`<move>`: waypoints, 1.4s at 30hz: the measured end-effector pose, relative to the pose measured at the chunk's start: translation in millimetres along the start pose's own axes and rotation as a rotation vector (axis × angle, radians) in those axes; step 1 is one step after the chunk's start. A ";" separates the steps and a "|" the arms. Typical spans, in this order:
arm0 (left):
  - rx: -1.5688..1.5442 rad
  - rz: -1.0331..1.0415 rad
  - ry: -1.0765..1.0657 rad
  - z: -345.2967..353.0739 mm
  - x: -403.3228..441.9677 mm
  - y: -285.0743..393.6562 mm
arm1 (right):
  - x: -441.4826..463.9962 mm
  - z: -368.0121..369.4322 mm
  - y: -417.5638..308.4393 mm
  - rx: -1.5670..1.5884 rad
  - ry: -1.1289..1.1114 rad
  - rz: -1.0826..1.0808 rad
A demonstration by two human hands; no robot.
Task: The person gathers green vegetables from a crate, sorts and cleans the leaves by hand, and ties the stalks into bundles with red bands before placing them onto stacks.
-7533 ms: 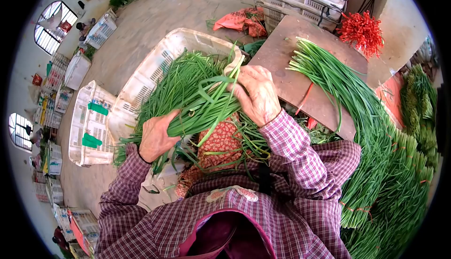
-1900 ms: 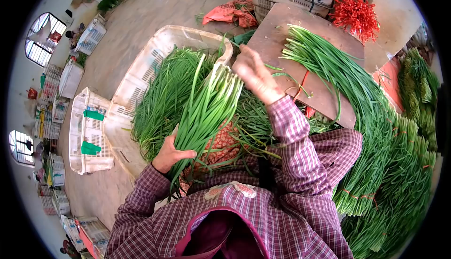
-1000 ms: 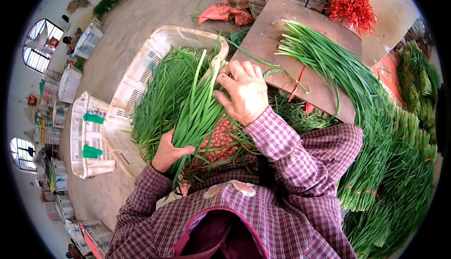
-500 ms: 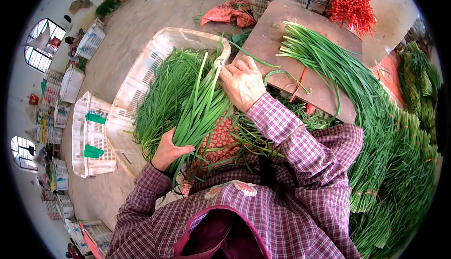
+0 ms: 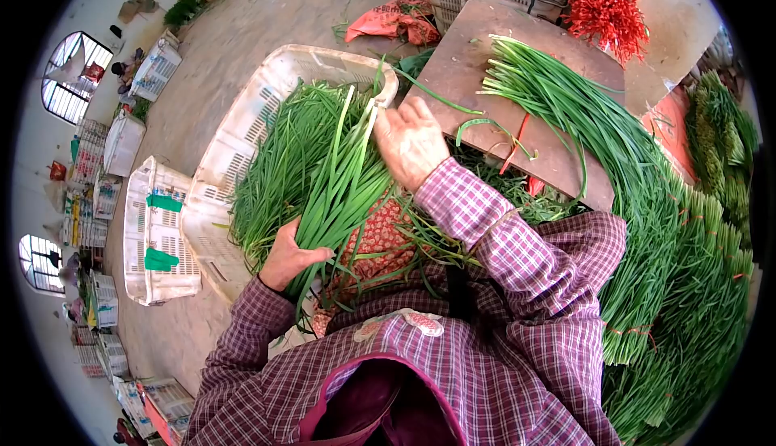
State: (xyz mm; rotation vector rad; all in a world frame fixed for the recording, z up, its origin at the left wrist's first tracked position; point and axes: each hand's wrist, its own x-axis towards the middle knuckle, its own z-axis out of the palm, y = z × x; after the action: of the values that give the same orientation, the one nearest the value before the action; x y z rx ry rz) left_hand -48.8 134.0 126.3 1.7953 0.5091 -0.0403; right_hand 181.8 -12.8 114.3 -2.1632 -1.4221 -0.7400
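My left hand (image 5: 291,258) is wrapped round the lower part of a bunch of Chinese chives (image 5: 343,195), thumb across the leaves. The bunch slants up over a plastic crate (image 5: 212,135), pale stem ends at the top. At those ends my right hand (image 5: 411,145) is closed, fingers bent in a pinch on chive stalks; its fingertips are partly hidden. More loose chives (image 5: 283,155) fill the crate beneath the bunch. A red patterned cloth (image 5: 378,240) covers my lap, with stray leaves on it.
Right of me, a brown board (image 5: 469,58) bears a pile of chives (image 5: 550,94) and a red tie (image 5: 515,145). Tied chive bundles (image 5: 687,284) are heaped beyond it. Red ties (image 5: 606,21) hang in a bunch at the back. Another white crate (image 5: 162,232) stands left.
My right hand has shifted slightly left and down along the stem ends. My left hand keeps its grip on the bunch, almost unmoved.
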 end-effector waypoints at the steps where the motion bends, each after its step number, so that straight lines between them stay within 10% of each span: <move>1: 0.000 0.000 0.000 -1.7 -0.4 -1.8 | -0.9 2.8 7.9 0.020 0.030 0.058; 8: -0.012 0.016 0.076 -12.4 -6.8 -9.0 | -23.4 -7.0 66.0 -0.178 0.079 0.369; 14: 0.038 0.023 0.082 -3.0 -4.4 -1.7 | 4.6 -24.4 -5.6 0.189 0.250 0.017; 42: 0.147 0.101 0.192 -10.5 -3.9 -7.0 | 18.2 -28.5 -13.0 0.154 0.018 0.196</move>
State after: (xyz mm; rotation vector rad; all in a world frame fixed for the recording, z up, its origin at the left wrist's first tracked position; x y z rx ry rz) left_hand -57.3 143.8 124.1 1.9777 0.5626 0.1696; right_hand 170.3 -13.2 148.7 -2.1323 -1.1958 -0.5587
